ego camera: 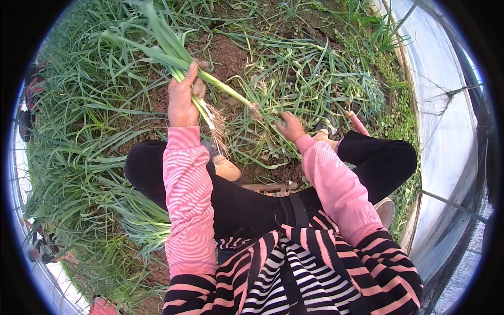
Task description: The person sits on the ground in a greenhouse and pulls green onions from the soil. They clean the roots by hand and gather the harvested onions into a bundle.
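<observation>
My left hand point(186, 94) is closed around several long green onion-like plants point(173, 45), their leaves pointing up and left. Pale stems and stringy roots point(220, 130) with some soil hang below the fist; one thicker stem point(232, 93) sticks out to the right, ending in a root tuft. My right hand point(290, 126) is lower and to the right, low over loose green plants point(307, 86) on the soil. Its fingers are partly bent, and their tips are hard to make out against the leaves. It does not touch the plants in my left hand.
Dense green leafy plants point(86, 114) stand along the left. A bundle with pale stems point(145, 220) lies beside my left arm. A tool's pinkish handle point(357, 123) is near my right knee. Plastic sheeting point(445, 130) borders the right side. Parts of other people show at the left rim.
</observation>
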